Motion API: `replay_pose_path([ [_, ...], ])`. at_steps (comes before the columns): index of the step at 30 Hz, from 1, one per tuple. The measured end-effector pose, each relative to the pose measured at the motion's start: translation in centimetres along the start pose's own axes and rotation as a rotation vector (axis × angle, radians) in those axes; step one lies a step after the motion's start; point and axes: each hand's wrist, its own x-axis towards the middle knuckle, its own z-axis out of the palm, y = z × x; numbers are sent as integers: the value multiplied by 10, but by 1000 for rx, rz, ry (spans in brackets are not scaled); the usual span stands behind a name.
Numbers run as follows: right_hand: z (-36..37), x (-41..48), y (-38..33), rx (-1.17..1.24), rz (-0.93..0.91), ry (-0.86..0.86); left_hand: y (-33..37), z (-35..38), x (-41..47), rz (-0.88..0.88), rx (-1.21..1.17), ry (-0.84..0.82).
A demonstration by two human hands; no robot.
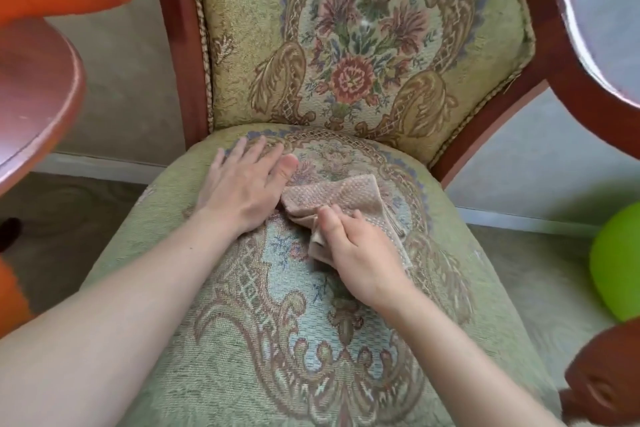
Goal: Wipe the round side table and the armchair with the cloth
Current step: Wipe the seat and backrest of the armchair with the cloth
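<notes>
Left hand (242, 191) flat on armchair (242, 340); right hand (360, 253) grips cloth (339, 194).

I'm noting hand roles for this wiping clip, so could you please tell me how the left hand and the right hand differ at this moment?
The left hand lies flat and open, palm down on the armchair seat, while the right hand is closed around the beige cloth. The left hand only borders the cloth's edge; the right hand grips it. The left hand sits further toward the backrest than the right. Both are bare and rest over the seat.
</notes>
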Motion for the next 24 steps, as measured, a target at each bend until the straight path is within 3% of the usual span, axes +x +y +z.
replay_pose_path([
  [5, -40, -27, 12, 260, 30, -57, 0, 2, 1, -2, 20, 22],
  [9, -87, -15, 38, 1044, 382, 215, -1, 6, 3, 3, 28, 40],
  [11, -111, -4, 46, 1371, 355, 286, -2, 8, 3, 1, 37, 46],
  [13, -129, 10, 49, 1486, 305, 467, -1, 8, 3, 2, 44, 48],
  [15, -136, 27, 45, 1300, 313, 657, 0, 7, 1, 2, 45, 47],
  [18, -121, 61, 29, 798, 289, 714, 2, 4, -1, 3, 52, 52],
  [20, -93, 89, 28, 452, 246, 600, 4, 5, -2, 4, 69, 62],
  [22, -56, 112, 36, 130, 220, 351, 3, 7, -2, 1, 93, 76],
  [24, -33, 125, 41, -59, 220, 269, 2, 9, -1, -2, 104, 87],
])
